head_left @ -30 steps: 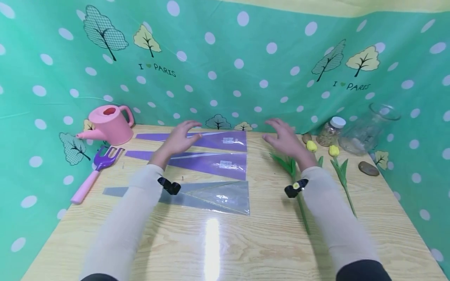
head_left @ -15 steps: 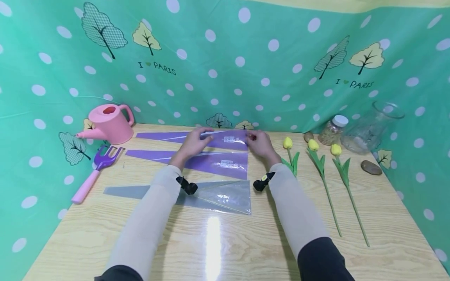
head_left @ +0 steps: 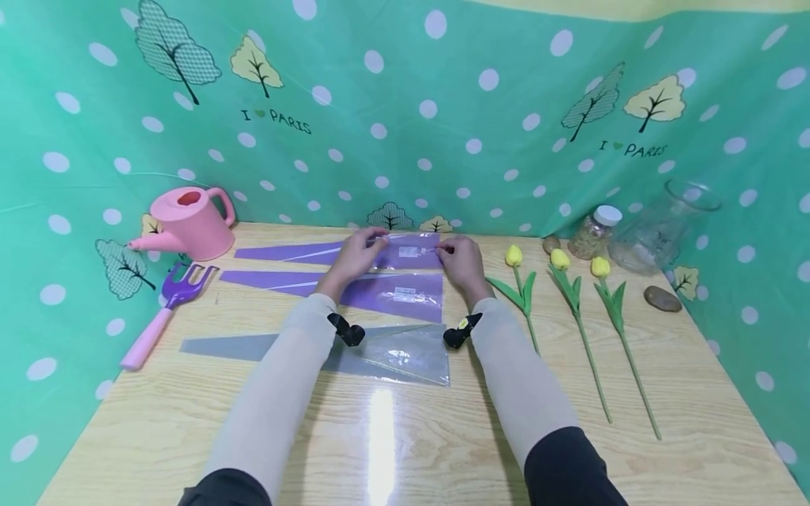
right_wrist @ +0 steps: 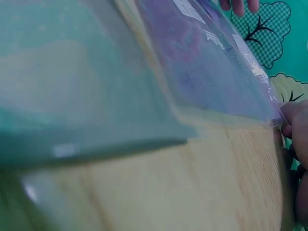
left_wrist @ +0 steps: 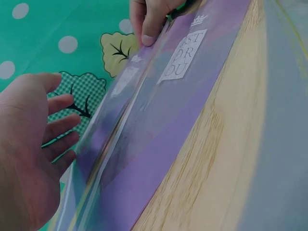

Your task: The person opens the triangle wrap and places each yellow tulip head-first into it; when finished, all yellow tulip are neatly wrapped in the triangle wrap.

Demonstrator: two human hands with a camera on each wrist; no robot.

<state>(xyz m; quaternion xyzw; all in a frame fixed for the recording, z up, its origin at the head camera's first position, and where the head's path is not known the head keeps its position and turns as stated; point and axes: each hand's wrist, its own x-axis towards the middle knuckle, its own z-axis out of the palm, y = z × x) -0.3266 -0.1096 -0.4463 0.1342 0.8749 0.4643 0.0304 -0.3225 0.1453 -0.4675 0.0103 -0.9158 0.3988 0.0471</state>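
Observation:
Three clear-fronted flower sleeves lie on the table in the head view: a far purple sleeve (head_left: 285, 253), a middle purple sleeve (head_left: 392, 296) and a near grey sleeve (head_left: 392, 355). My right hand (head_left: 463, 261) pinches the right edge of the far sleeve between thumb and forefinger. The right wrist view shows that hand (right_wrist: 297, 132) at the sleeve's corner. My left hand (head_left: 356, 258) is over the far sleeve, left of its label. In the left wrist view my left hand (left_wrist: 33, 139) has loosely bent fingers and nothing in its grasp.
Yellow tulips (head_left: 576, 295) lie on the right. Behind them are a lidded jar (head_left: 590, 237), a glass vase (head_left: 645, 242) and a brown stone (head_left: 662, 299). A pink watering can (head_left: 193, 225) and a purple-headed garden fork (head_left: 161, 316) are on the left. Polka-dot cloth (head_left: 405, 84) hangs behind.
Both hands have come from apart and raised to the far purple sleeve. My right hand moved left, away from above the tulips, and took the sleeve's right edge. My left hand moved right.

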